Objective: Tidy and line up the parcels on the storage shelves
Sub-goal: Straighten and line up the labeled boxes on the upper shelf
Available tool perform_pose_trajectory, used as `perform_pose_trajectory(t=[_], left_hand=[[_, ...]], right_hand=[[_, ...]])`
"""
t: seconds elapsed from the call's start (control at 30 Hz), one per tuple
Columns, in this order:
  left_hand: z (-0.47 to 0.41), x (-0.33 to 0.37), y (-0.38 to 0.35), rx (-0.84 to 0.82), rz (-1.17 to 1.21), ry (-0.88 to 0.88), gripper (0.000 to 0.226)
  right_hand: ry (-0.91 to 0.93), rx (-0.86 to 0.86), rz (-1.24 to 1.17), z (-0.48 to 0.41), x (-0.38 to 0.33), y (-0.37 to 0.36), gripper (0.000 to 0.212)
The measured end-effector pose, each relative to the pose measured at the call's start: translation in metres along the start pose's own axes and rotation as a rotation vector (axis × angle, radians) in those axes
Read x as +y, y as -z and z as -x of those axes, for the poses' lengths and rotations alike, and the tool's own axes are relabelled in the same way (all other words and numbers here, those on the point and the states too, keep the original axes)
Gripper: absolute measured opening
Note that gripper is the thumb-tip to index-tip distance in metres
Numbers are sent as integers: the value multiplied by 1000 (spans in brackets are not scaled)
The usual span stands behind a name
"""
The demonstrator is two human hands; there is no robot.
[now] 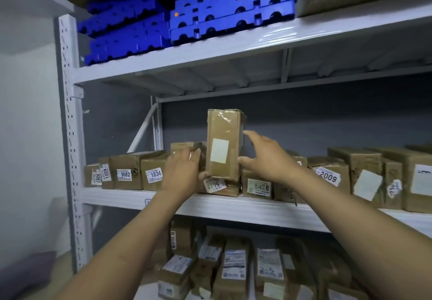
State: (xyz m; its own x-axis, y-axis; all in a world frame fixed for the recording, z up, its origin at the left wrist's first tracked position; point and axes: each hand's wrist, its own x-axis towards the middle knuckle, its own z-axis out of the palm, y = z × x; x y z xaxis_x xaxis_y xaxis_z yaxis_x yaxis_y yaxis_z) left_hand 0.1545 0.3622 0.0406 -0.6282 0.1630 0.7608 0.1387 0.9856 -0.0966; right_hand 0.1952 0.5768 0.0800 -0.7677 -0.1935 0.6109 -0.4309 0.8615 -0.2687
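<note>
The left hand (184,171) is gripping the tall upright brown cardboard parcel (223,136) at its lower corner, and the right hand (264,159) is reaching open-fingered to its side. It likely needs lowering into line next.

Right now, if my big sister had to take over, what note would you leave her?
Left hand: at the tall box's lower left corner; grip unclear.
Right hand: open, thumb at the box's right edge.
Tall box: upright on the 5011 parcel on the middle shelf, sticking up above the row.
Done: the left parcels, such as 9082 and 1834, face front in a line.
Left: probably lay the tall box into the row; the lower-shelf parcels look jumbled.
</note>
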Motion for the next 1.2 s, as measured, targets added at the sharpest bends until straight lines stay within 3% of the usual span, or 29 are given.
perform_pose_trajectory(t=[0.2,0.37,0.53,0.7,0.83,0.97,1.07,1.2], left_hand=[[-27,-39,-26,57,-66,-13,71],[-42,-64,-48,-25,14,-54,93],[-46,-83,-63,37,163,-178,95],[-52,-97,-69,41,287,-257,90],[-55,-100,-68,102,188,-352,89],[-53,-90,-64,46,47,-627,79],[-50,-81,-65,-6,34,-710,71],[-32,-66,-77,-77,10,-711,91]], right_hand=[[-8,179,-18,-43,-10,-21,84],[-120,247,52,-67,-41,-33,101],[-292,288,167,-88,-64,-50,109],[-429,380,198,-99,-77,-69,100],[-400,516,155,-91,-86,-67,93],[-320,624,209,-68,-92,-47,93],[-312,609,296,-49,-92,-33,93],[-286,547,338,-30,-86,-27,90]])
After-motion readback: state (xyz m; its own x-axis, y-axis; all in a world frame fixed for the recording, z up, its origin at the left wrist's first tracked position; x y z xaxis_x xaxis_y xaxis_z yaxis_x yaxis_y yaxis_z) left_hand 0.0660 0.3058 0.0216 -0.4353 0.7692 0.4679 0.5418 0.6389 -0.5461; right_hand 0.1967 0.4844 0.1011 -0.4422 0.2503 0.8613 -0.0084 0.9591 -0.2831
